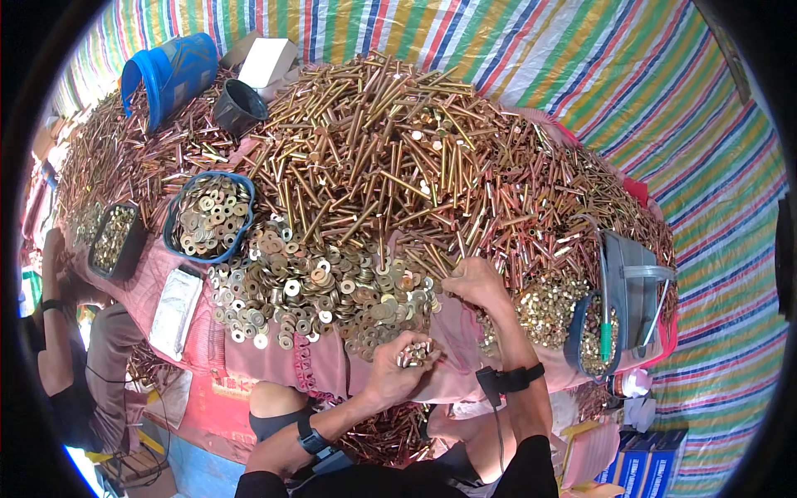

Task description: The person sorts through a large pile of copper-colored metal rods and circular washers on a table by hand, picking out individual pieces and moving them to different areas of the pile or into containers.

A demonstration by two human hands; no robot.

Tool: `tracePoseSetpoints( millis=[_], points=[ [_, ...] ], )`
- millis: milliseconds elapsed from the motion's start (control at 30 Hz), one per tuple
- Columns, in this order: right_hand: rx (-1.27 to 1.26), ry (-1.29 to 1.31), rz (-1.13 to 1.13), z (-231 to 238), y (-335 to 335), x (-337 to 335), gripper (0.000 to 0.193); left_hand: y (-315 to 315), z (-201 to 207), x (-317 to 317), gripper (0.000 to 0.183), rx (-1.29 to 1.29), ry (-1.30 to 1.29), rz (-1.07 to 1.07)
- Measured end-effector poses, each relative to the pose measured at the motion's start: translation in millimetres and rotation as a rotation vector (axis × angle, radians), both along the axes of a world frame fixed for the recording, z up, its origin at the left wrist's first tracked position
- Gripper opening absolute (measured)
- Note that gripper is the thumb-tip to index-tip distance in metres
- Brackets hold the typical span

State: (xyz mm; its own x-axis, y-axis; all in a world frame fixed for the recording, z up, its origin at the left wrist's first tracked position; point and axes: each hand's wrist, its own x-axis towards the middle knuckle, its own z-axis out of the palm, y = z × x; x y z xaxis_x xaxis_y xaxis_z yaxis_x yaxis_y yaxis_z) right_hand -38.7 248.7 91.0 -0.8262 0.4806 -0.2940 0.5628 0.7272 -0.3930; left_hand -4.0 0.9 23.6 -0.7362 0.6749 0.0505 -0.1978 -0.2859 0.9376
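My left hand (396,369) is cupped closed around several small gold-coloured nuts (418,355), above the near edge of the cloth-covered table. Up and to the right of it, my right hand (481,284) has its fingers pressed together at the border between the bolts and the washers. Whatever sits between those fingertips is hidden. Beyond both hands rises a large heap of long copper-gold bolts (374,158). Flat round washers (286,286) spread to the left of my hands. A pile of loose nuts (548,309) lies right of my right wrist.
A blue basin of washers (209,217) and a dark tub of nuts (116,241) stand left. On the right are another tub of nuts (596,336) and a grey container (635,282). A blue bucket (174,79) lies tipped at the back. Another person's arm (54,332) shows at far left.
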Motion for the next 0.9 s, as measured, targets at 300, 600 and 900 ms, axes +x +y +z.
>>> tracePoseSetpoints(
  millis=[300,600,900],
  points=[
    [-0.572,0.075,-0.002,-7.7,-21.2,74.4,0.026,4.6,1.8,0.0,0.020,0.012,-0.040,0.141],
    [-0.470,0.250,0.259,-33.3,-69.7,120.0,0.031,-1.1,6.4,-8.1,0.028,-0.021,-0.143,0.163],
    [-0.253,0.396,0.500,-27.1,-65.9,122.9,0.020,-9.4,6.8,-9.6,0.030,-0.013,0.115,-0.093]
  ],
)
